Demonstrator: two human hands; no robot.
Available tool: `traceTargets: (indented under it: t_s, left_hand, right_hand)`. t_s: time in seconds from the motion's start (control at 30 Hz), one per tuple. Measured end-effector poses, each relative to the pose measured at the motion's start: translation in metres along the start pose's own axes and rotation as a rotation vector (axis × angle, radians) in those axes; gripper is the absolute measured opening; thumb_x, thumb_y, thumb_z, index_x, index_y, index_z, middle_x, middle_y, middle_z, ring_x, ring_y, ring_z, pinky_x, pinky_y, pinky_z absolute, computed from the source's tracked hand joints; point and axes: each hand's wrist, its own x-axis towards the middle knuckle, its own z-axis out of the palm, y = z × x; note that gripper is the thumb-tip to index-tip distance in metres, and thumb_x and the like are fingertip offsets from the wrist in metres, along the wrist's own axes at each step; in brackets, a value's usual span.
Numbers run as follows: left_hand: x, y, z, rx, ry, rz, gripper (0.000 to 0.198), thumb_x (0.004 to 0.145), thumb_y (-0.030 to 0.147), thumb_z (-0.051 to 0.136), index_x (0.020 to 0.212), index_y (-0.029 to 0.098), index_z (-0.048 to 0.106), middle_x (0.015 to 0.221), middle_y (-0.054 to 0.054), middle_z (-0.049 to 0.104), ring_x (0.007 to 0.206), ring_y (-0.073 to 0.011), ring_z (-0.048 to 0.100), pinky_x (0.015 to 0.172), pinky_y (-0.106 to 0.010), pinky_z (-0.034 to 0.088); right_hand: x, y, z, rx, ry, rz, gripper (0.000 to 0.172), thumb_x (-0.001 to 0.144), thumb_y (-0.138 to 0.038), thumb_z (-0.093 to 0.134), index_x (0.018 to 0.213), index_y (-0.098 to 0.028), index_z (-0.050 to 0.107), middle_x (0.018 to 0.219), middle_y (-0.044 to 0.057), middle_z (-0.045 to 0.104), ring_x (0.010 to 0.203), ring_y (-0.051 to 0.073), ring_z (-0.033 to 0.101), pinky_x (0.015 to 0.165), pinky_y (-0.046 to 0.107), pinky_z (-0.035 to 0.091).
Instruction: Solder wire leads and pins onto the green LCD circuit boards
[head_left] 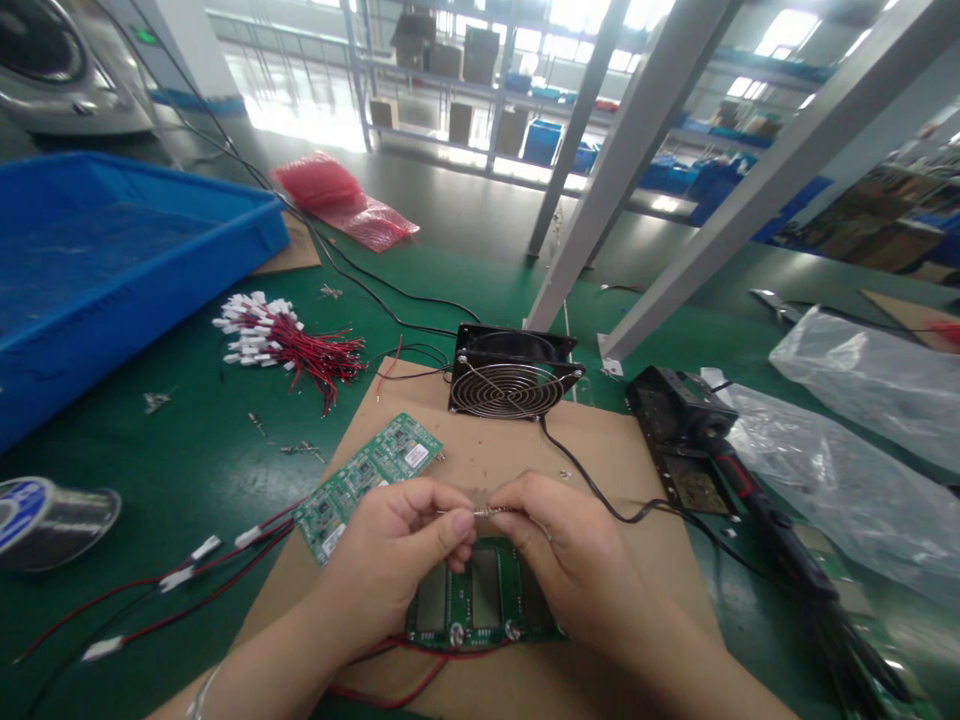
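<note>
Between the fingertips of both hands is a small, thin silvery metal part [484,512], too small to name. My left hand [409,530] pinches its left end, and my right hand [559,540] pinches the other. Just below lies a green circuit board [486,595] with rectangular grey displays, partly hidden by my hands. Red and black wires [427,675] run from its lower edge. A second green circuit board [375,470] lies tilted to the left, with white labels and wires leading off it.
Brown cardboard [637,560] lies under the boards. A black fan [517,370] stands behind; a soldering iron [780,530] and its stand [682,430] are right. Leftward are a bundle of red wires [315,345], a solder spool [56,525] and a blue bin [150,250].
</note>
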Motion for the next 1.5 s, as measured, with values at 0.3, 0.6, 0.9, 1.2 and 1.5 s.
traceTargets:
  t_s: [0.3, 0.6, 0.9, 1.2, 1.5]
  left_hand:
    - [-0.006, 0.005, 0.003, 0.452, 0.152, 0.223, 0.01, 0.073, 0.022, 0.054, 0.071, 0.019, 0.063, 0.065, 0.0, 0.063, 0.062, -0.0136, 0.058, 0.058, -0.023, 0.045]
    - [-0.006, -0.001, 0.003, 0.244, 0.016, 0.12, 0.011, 0.076, 0.023, 0.053, 0.079, 0.016, 0.06, 0.076, -0.004, 0.065, 0.07, -0.0168, 0.06, 0.068, -0.03, 0.048]
    - [-0.004, 0.003, 0.004, 0.169, 0.028, 0.111, 0.009, 0.076, 0.025, 0.053, 0.074, 0.018, 0.059, 0.069, 0.001, 0.062, 0.066, -0.0122, 0.057, 0.062, -0.022, 0.044]
    - [-0.003, 0.001, 0.004, -0.002, -0.034, 0.058, 0.012, 0.079, 0.023, 0.05, 0.07, 0.016, 0.056, 0.064, 0.002, 0.059, 0.062, -0.01, 0.055, 0.061, -0.021, 0.044]
    - [-0.005, -0.002, 0.003, 0.153, 0.093, 0.142, 0.006, 0.07, 0.018, 0.059, 0.076, 0.018, 0.061, 0.073, -0.001, 0.066, 0.07, -0.0141, 0.061, 0.066, -0.024, 0.048]
  right_hand:
    - [0.003, -0.002, 0.001, 0.071, -0.076, 0.114, 0.032, 0.088, -0.027, 0.035, 0.061, -0.017, 0.049, 0.059, -0.001, 0.05, 0.057, 0.009, 0.047, 0.053, 0.021, 0.034]
    - [0.003, 0.0, 0.008, 0.445, -0.187, 0.462, 0.043, 0.085, -0.043, 0.029, 0.057, -0.017, 0.046, 0.048, -0.002, 0.046, 0.044, 0.008, 0.042, 0.046, 0.02, 0.033]
    - [0.004, -0.001, 0.006, 0.357, -0.129, 0.419, 0.036, 0.085, -0.038, 0.032, 0.057, -0.018, 0.041, 0.055, -0.003, 0.044, 0.053, 0.009, 0.043, 0.052, 0.022, 0.033]
    - [0.005, -0.004, 0.001, 0.359, -0.108, 0.355, 0.02, 0.082, -0.02, 0.043, 0.063, -0.018, 0.049, 0.06, -0.003, 0.051, 0.059, 0.009, 0.047, 0.055, 0.021, 0.036]
    - [0.004, -0.006, -0.001, 0.267, -0.065, 0.304, 0.015, 0.079, -0.019, 0.047, 0.065, -0.018, 0.052, 0.061, -0.003, 0.054, 0.058, 0.009, 0.05, 0.055, 0.02, 0.037]
